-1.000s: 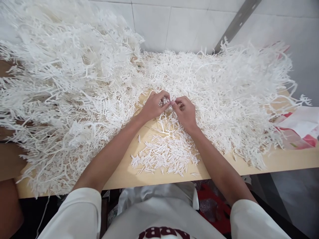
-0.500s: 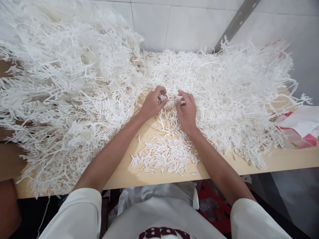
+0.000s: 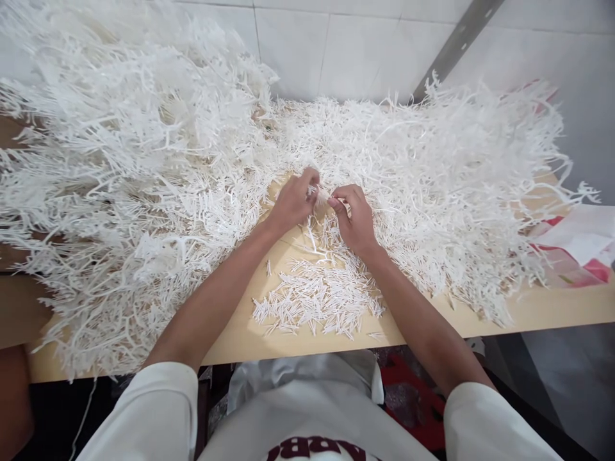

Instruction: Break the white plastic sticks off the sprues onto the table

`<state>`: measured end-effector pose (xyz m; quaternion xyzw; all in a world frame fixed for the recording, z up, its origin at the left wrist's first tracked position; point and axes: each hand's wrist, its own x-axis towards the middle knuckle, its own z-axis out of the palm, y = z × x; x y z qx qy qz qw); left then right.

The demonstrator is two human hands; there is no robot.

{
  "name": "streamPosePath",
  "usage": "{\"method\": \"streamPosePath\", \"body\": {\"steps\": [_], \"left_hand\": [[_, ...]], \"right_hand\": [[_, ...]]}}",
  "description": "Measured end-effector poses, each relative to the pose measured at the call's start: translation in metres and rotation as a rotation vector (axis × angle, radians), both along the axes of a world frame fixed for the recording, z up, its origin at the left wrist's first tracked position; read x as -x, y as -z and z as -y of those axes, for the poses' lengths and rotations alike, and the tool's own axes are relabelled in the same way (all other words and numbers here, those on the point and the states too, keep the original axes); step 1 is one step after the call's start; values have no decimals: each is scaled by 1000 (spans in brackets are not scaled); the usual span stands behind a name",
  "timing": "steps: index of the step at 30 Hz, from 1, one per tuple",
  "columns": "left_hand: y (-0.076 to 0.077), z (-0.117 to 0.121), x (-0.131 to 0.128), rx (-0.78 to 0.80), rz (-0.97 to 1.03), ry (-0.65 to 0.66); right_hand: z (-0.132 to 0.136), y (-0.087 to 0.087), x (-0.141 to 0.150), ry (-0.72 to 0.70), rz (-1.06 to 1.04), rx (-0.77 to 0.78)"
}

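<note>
Near the middle of the table my left hand (image 3: pixel 294 203) is closed around a white branched plastic piece (image 3: pixel 323 197) with fine prongs. Just to its right, my right hand (image 3: pixel 354 214) pinches at the same piece's end with thumb and forefinger; the fingertips partly hide the spot. Below the hands lies a loose heap of short thin white plastic sticks (image 3: pixel 321 298). A bare white branched stem (image 3: pixel 314 243) rests between that heap and my left hand.
A tall tangle of white branched plastic pieces (image 3: pixel 144 160) covers the table's left side. Another pile of white branched pieces (image 3: pixel 446 173) spreads on the right. A pink and white plastic bag (image 3: pixel 576 246) sits at the right end of the wooden table (image 3: pixel 240 339), before a tiled wall (image 3: pixel 360 54).
My right hand has shifted slightly left and down, its fingers closing from a loose curl into a pinch at the piece in my left hand. The left hand stays almost in place.
</note>
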<state>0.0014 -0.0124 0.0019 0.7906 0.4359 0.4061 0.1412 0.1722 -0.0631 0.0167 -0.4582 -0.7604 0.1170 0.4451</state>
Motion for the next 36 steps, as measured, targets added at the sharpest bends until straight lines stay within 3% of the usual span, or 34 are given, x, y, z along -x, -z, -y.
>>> {"method": "streamPosePath", "body": {"steps": [4,10,15,24,30,36], "left_hand": [[1,-6,4,35,133,-61],[5,-1,-2,-29,103,148],[5,4,-4,-119,10,239],[-6,4,-4,77,49,171],[-3,-2,-2,7,-26,187],[-3,-3,-2,-28,70,195]], "right_hand": [[6,-3,4,29,-75,-53],[-5,5,-2,206,-111,75],[-9,8,-2,78,27,138],[-4,3,0,141,-211,132],[-8,6,-3,97,-317,203],[-8,4,-2,96,-334,261]]}}
